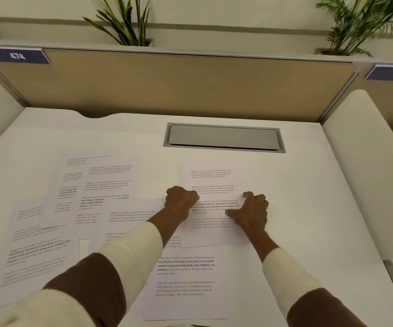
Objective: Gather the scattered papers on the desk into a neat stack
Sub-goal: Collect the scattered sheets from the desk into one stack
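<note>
Both hands (181, 199) at sheet (210, 178) edges

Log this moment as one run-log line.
stage: gathering | left hand: on left edge of white printed sheet | right hand: flat on it | other papers: scattered on white desk

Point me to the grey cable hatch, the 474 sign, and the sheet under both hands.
cable hatch (223, 137), head view, middle of the grey lid.
474 sign (17, 55), head view, on the numerals.
sheet (212, 178), head view, upper printed area beyond the hands.
</note>
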